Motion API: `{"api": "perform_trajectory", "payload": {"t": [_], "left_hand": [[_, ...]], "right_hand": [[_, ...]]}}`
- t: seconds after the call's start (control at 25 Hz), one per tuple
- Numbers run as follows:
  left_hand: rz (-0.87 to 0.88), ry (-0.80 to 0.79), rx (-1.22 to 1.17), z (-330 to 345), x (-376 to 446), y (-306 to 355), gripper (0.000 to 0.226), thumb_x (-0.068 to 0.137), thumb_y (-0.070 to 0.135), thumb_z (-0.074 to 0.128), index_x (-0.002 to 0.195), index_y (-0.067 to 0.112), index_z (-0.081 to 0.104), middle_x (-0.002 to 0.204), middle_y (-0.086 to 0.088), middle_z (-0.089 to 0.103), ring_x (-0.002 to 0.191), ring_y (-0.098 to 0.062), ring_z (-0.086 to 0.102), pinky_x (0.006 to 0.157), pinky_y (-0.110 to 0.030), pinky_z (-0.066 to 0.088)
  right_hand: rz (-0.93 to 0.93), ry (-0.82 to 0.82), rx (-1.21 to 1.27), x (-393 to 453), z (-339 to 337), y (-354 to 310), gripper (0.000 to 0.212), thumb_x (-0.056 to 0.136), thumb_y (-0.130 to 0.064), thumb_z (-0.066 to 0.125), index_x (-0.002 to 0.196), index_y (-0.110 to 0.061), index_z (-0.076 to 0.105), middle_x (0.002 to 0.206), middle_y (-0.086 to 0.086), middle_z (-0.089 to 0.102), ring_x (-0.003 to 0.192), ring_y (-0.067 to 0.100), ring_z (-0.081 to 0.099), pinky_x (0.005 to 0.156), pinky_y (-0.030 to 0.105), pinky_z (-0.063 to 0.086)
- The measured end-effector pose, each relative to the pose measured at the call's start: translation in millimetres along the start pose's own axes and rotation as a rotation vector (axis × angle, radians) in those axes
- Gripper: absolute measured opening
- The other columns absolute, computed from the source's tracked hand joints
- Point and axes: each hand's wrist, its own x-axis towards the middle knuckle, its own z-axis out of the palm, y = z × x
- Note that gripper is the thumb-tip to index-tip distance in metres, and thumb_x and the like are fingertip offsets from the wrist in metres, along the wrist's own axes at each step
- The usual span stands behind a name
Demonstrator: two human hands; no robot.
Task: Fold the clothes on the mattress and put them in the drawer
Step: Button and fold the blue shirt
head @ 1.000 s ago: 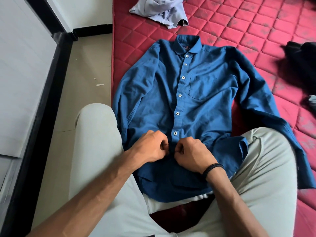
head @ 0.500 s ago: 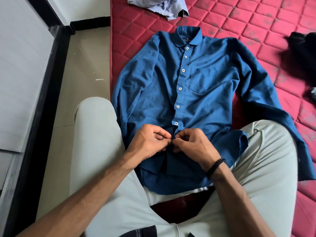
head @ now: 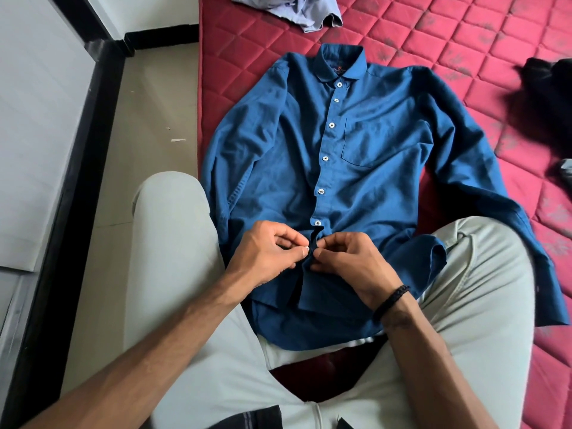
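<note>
A dark blue long-sleeved shirt (head: 365,168) lies front-up on the red quilted mattress (head: 464,35), collar away from me, hem across my lap. Several white buttons down its placket are fastened. My left hand (head: 266,252) pinches the left edge of the placket just below the lowest fastened button. My right hand (head: 349,261), with a black braided wristband, pinches the facing edge. The two sets of fingertips meet at the placket, and the fabric bulges up between them.
A crumpled light blue garment (head: 297,10) lies at the mattress's far edge. A black garment (head: 544,97) sits at the right. My legs in pale trousers (head: 173,258) flank the shirt. Beige floor (head: 145,125) and a white, black-edged panel (head: 40,119) lie to the left.
Both hands have stayed at the lower placket; the fingers have shifted from closed fists to fingertip pinches, and the placket fabric has puckered up between them. The shirt has not moved.
</note>
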Motion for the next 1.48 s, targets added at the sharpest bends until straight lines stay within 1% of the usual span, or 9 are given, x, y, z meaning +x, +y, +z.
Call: {"api": "perform_trajectory", "payload": {"t": [0.16,0.28,0.36,0.56,0.76,1.0,1.12,1.32,1.48], "left_hand": [[0.2,0.157,0.518,-2,-5,4,0.008,0.082,0.031,0.077,0.089,0.033,0.076,0.073,0.019,0.072,0.068,-0.001,0.065,0.064,-0.021,0.05],[0.154,0.086,0.361,3,-3,1,0.008,0.077,0.027,0.078,0.084,0.03,0.076,0.068,0.017,0.071,0.062,0.002,0.065,0.067,-0.026,0.057],[0.094,0.055,0.267,5,-1,-3,0.008,0.076,0.024,0.08,0.082,0.028,0.077,0.066,0.016,0.071,0.06,0.005,0.065,0.067,-0.023,0.057],[0.073,0.038,0.177,3,3,-8,0.009,0.079,0.023,0.084,0.081,0.03,0.079,0.069,0.017,0.073,0.063,0.006,0.066,0.067,-0.018,0.054],[0.0,-0.052,0.034,4,7,-11,0.016,0.078,0.022,0.086,0.076,0.037,0.079,0.073,0.013,0.075,0.069,-0.004,0.071,0.072,-0.04,0.064],[-0.045,-0.025,-0.017,4,7,-9,0.014,0.079,0.02,0.086,0.078,0.031,0.079,0.071,0.007,0.076,0.06,-0.016,0.072,0.07,-0.045,0.064],[-0.075,-0.031,-0.035,4,6,-8,0.012,0.08,0.02,0.086,0.079,0.029,0.079,0.071,0.005,0.076,0.056,-0.015,0.071,0.071,-0.044,0.065],[-0.093,-0.039,-0.051,3,4,-3,0.01,0.08,0.02,0.087,0.081,0.026,0.079,0.072,0.003,0.076,0.055,-0.013,0.07,0.066,-0.032,0.06],[-0.146,-0.056,-0.091,1,3,-1,0.009,0.081,0.017,0.086,0.084,0.022,0.078,0.072,-0.001,0.077,0.056,-0.011,0.068,0.06,-0.023,0.052]], "right_hand": [[-0.098,0.091,-0.074,3,4,1,0.008,0.092,-0.009,0.073,0.084,-0.011,0.071,0.072,0.004,0.071,0.07,0.016,0.069,0.088,0.054,0.06],[-0.193,0.063,-0.346,1,8,4,0.009,0.09,-0.02,0.074,0.081,-0.02,0.073,0.073,-0.001,0.073,0.065,0.004,0.064,0.07,0.033,0.058],[-0.214,0.085,-0.514,-1,8,4,0.009,0.088,-0.029,0.075,0.082,-0.024,0.073,0.075,-0.009,0.072,0.067,0.0,0.065,0.067,0.022,0.052],[-0.128,0.081,-0.539,1,5,3,0.023,0.087,-0.048,0.076,0.082,-0.026,0.077,0.074,-0.008,0.074,0.075,0.004,0.069,0.072,0.029,0.058],[-0.097,0.057,-0.452,3,3,3,0.013,0.087,-0.033,0.075,0.079,-0.023,0.075,0.072,-0.002,0.075,0.073,0.014,0.074,0.074,0.038,0.062],[-0.083,0.047,-0.416,4,3,3,0.011,0.093,-0.028,0.07,0.084,-0.022,0.07,0.084,0.001,0.077,0.077,0.02,0.075,0.08,0.042,0.062],[-0.06,0.004,-0.347,3,2,2,0.01,0.098,-0.022,0.067,0.088,-0.019,0.068,0.083,0.003,0.075,0.075,0.021,0.073,0.079,0.042,0.059],[-0.048,-0.026,-0.211,2,1,0,0.009,0.098,-0.014,0.068,0.088,-0.013,0.069,0.085,0.003,0.073,0.072,0.014,0.07,0.073,0.026,0.058],[-0.072,-0.022,-0.127,2,1,0,0.009,0.094,-0.011,0.072,0.086,-0.007,0.073,0.084,0.009,0.074,0.073,0.016,0.07,0.081,0.035,0.06]]}}
